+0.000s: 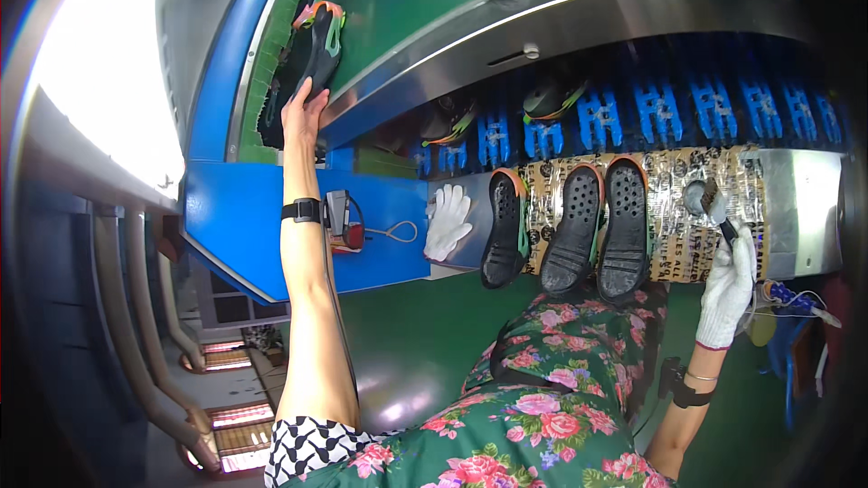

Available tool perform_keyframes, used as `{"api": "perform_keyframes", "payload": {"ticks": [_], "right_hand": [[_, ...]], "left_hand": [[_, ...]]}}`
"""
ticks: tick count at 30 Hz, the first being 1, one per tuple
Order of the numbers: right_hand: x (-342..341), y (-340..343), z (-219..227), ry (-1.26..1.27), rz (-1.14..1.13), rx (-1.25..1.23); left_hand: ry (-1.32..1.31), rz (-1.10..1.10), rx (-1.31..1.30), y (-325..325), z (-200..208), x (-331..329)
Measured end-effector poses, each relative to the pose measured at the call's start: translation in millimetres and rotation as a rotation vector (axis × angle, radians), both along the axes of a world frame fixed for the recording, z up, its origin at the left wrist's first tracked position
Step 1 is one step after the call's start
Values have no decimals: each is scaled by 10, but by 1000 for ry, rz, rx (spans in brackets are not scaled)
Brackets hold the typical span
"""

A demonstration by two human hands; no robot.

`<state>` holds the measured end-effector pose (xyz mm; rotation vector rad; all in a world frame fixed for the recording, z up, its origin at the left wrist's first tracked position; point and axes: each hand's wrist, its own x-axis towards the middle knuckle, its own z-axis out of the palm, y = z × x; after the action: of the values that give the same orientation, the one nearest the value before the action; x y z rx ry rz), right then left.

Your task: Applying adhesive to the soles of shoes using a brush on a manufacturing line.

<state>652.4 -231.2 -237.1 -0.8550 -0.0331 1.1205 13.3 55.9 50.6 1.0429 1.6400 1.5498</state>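
My bare left hand (304, 116) reaches far out to the upper left, its fingers closed on the near end of a black shoe sole (322, 52) with orange and green edging, at the green conveyor. In a white knit glove, my right hand (731, 280) grips a brush (719, 210) by its dark handle. The bristles are beside a small round cup (695, 196) on the taped bench; whether they touch it I cannot tell. Between my hands, a sole (504, 228), a second sole (572, 230) and a third sole (624, 230) stand side by side at the bench's near edge.
A loose white glove (447, 222) lies left of the soles. Next to it are a small red-and-grey device (344, 224) and a wire loop on the blue panel (235, 217). Behind the bench runs a row of blue holders (599, 117); a metal rail (542, 41) edges the conveyor.
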Motion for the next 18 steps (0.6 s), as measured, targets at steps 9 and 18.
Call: {"api": "perform_keyframes", "payload": {"ticks": [9, 18], "right_hand": [[204, -232, -271, 63, 33, -63], [184, -390, -257, -127, 98, -63]], "left_hand": [[419, 314, -228, 5, 332, -658], [727, 607, -619, 896, 240, -2451]]}}
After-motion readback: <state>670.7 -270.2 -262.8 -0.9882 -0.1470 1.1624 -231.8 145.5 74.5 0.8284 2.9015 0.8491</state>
